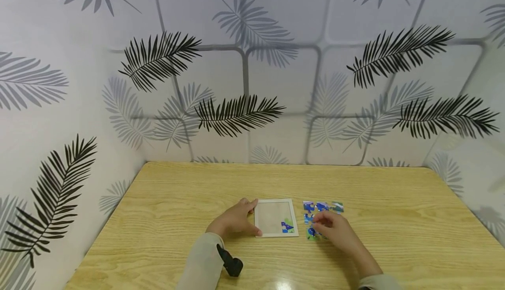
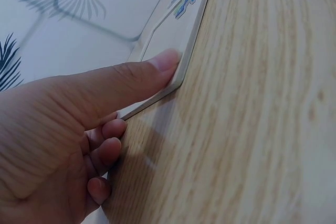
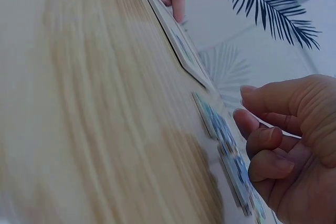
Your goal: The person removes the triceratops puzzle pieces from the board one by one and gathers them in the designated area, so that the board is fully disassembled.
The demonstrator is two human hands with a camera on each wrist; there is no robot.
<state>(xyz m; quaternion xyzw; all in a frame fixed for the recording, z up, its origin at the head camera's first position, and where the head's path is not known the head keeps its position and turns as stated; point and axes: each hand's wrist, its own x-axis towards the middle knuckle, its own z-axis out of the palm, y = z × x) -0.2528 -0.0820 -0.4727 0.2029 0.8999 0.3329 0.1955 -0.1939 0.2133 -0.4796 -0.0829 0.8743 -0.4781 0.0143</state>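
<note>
My left hand (image 1: 235,218) holds the left side of a white square puzzle frame (image 1: 276,236). Its thumb (image 2: 167,60) rests on the near left corner, with other fingers by the far left corner. A few joined jigsaw pieces (image 1: 288,227) lie in the frame's near right corner. Over a group of loose blue and green jigsaw pieces (image 1: 309,205) hovers my right hand (image 1: 334,230), fingers curled and thumb apart from the index finger. Nothing shows between those fingertips in the right wrist view; the hand hides some pieces in the head view.
The light wooden table (image 1: 189,184) carries the frame with the loose pieces to its right. Behind it stands a wall (image 1: 276,141) with a leaf pattern. A black strap end (image 1: 232,266) hangs by the left sleeve (image 1: 203,261).
</note>
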